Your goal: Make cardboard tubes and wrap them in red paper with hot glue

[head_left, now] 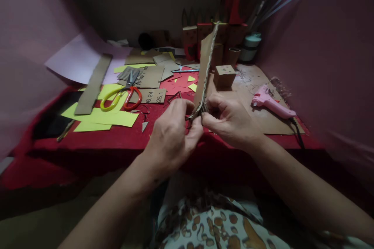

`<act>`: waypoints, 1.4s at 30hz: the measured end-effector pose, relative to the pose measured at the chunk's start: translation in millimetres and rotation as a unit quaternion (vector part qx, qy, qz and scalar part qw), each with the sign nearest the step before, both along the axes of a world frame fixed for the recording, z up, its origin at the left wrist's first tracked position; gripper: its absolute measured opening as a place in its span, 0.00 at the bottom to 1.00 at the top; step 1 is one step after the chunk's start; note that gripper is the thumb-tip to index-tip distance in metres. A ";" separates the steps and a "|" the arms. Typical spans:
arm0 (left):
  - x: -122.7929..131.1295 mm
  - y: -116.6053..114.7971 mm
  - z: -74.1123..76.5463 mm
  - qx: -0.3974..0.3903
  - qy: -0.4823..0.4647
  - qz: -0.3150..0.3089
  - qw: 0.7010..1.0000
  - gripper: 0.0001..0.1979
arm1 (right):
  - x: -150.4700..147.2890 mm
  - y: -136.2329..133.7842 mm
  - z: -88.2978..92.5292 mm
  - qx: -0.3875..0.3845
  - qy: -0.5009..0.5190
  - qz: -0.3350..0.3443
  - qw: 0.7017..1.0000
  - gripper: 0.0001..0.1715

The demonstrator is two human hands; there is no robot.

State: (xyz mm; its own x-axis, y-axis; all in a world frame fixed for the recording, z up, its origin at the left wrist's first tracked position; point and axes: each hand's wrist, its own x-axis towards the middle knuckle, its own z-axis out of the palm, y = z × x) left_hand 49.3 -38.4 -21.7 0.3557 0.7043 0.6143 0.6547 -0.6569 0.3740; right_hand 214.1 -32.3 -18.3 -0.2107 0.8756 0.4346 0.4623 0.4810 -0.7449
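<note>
A strip of corrugated cardboard (pixel 206 66) stands up between my hands, its fluted edge turned toward me. My left hand (pixel 175 132) pinches its lower end from the left. From the right, my right hand (pixel 230 118) grips the same end, where the layers look split or folded; the fingertips partly hide this spot. Just behind the strip sits a small cardboard box (pixel 224 77). Scissors with one yellow and one red handle (pixel 121 97) lie left of my hands, on cardboard scraps.
A pink glue gun (pixel 273 103) with a cord lies on a cardboard sheet (pixel 248 118) at right. Yellow paper (pixel 102 118), a long cardboard strip (pixel 95 85) and printed cardboard pieces (pixel 149 95) cover the left. Decorated boxes (pixel 189 42) and a teal-lidded jar (pixel 251 46) stand behind.
</note>
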 end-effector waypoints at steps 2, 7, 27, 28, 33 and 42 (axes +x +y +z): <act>2.4 -2.6 -13.4 0.076 0.017 0.010 0.997 0.06 | -3.7 1.0 -0.2 0.020 -0.006 0.006 1.000 0.12; 2.6 -8.0 -32.2 0.218 0.062 0.070 0.972 0.02 | -14.9 -2.6 0.0 0.034 0.007 0.018 0.999 0.11; -26.7 3.7 -34.6 0.187 0.135 0.060 0.971 0.08 | -42.5 17.5 -40.5 -0.214 0.286 0.121 0.926 0.11; -26.5 4.1 -35.2 0.177 0.128 0.067 0.974 0.08 | -43.4 15.7 -40.9 -0.226 0.282 0.117 0.925 0.10; -23.1 3.0 -33.1 0.144 0.128 0.068 0.979 0.08 | -42.2 11.1 -44.7 -0.208 0.190 0.084 0.956 0.05; -17.6 5.7 -26.4 0.141 0.217 0.073 0.963 0.10 | -37.5 16.9 -47.2 -0.230 0.213 0.096 0.945 0.02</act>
